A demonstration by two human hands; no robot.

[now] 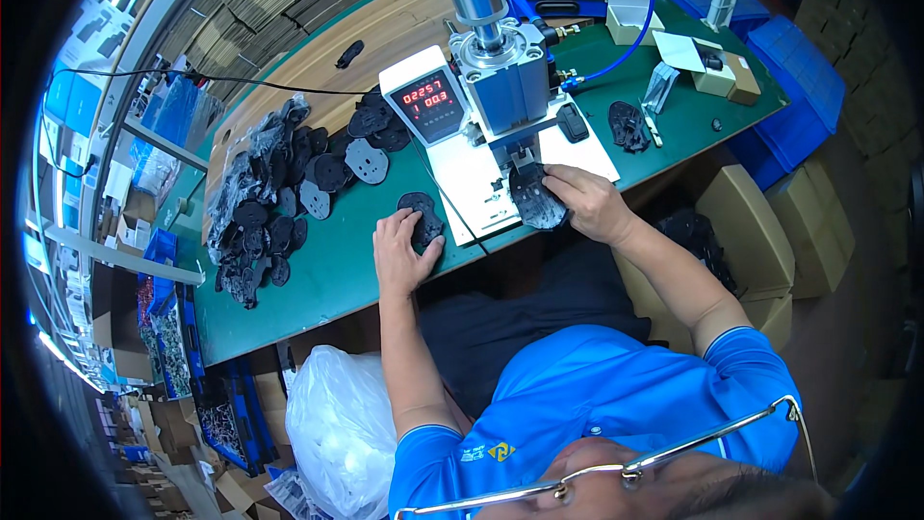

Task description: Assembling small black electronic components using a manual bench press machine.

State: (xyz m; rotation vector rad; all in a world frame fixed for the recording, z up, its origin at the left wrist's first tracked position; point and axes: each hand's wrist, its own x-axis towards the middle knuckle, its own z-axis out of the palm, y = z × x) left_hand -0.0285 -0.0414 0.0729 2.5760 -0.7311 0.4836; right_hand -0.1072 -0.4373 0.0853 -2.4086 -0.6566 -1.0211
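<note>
My right hand [599,204] pinches the right edge of a flat black plastic plate [537,204] with thumb and fingers. The far end of that plate lies under the tip of a metal pneumatic press [508,87], over its white base [462,195]. My left hand [402,252] rests at the table's near edge, fingers and thumb closed around another black plastic plate [423,218] on the green mat. To its left lies a heap of similar black plates [265,221], a few with grey faces showing, beside crumpled dark plastic film.
A white counter box [423,96] with a red display stands left of the press. On the right are a black plate [629,125], small open cartons [714,72] and blue crates [794,87]. A cable crosses the white base. A white plastic bag [339,414] stands below the table.
</note>
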